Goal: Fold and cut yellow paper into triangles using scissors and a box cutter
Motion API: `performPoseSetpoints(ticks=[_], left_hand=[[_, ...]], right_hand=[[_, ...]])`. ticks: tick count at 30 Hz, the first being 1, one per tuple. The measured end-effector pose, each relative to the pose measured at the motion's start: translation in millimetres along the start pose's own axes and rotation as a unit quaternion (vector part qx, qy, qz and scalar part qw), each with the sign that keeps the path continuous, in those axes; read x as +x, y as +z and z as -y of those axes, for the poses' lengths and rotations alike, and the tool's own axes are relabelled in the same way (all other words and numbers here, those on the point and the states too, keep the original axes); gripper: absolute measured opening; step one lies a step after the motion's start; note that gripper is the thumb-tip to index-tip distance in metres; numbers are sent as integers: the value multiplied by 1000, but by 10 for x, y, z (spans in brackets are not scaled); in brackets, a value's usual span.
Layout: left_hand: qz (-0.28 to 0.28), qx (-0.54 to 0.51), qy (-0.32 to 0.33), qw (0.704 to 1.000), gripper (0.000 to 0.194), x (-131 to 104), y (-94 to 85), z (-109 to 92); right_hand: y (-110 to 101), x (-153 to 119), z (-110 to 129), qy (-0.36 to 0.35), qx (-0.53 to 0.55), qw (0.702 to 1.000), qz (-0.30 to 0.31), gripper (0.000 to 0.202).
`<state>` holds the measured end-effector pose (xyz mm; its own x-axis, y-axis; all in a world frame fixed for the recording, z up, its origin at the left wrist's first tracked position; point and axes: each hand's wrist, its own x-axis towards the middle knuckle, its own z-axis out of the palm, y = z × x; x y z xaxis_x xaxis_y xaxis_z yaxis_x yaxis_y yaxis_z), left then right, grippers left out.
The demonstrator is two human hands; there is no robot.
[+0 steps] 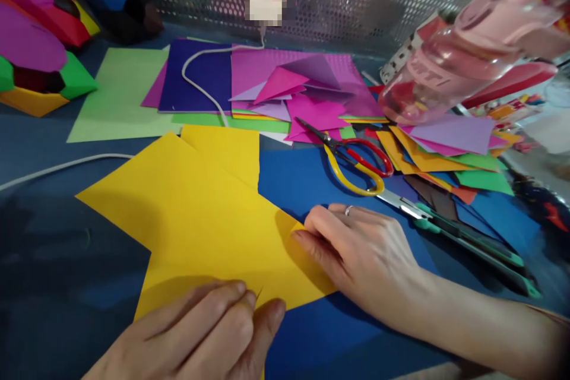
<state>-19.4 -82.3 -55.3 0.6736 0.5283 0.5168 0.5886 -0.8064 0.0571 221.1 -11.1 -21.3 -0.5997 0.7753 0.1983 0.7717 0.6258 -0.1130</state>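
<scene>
A large yellow paper star lies over blue paper, its lower part hidden behind my left hand. My left hand is closed near the star's lower inner corner, its thumb and fingers gathered on the paper edge. At the star's right point, my right hand pinches the paper between thumb and curled fingers; a ring shows on one finger. Behind the star's top edge, a yellow paper piece sticks out. Beyond my right hand lie scissors with one red and one yellow handle.
A green-and-black cutter lies right of my right hand. Paper scraps are piled beneath a pink bottle. Coloured sheets spread along the back, crossed by a white cable. Faceted paper shapes stand at left.
</scene>
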Motion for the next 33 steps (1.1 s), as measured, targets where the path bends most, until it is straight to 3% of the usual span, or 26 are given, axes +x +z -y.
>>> performPoseSetpoints(ticks=[4, 8, 14, 20, 24, 28, 33], left_hand=[[12, -24, -14, 1000, 33, 52, -46, 20], [62, -56, 45, 996, 33, 76, -57, 83], [48, -37, 51, 997, 37, 120, -43, 66], [50, -33, 49, 997, 35, 156, -86, 51], [21, -28, 66, 997, 36, 100, -49, 80], [31, -40, 75, 996, 31, 33, -26, 104], [62, -65, 43, 995, 32, -67, -15, 110]], right_hand=[[-21, -15, 21, -18, -30, 999, -7, 27], [-19, -30, 26, -24, -50, 998, -18, 25], [6, -48, 25, 0, -36, 999, -18, 18], [-26, -122, 88, -4, 70, 997, 21, 51], [-50, -150, 79, 3, 90, 995, 46, 57], [-82, -218, -23, 34, 86, 994, 57, 68], [-141, -387, -175, 67, 71, 993, 61, 69]])
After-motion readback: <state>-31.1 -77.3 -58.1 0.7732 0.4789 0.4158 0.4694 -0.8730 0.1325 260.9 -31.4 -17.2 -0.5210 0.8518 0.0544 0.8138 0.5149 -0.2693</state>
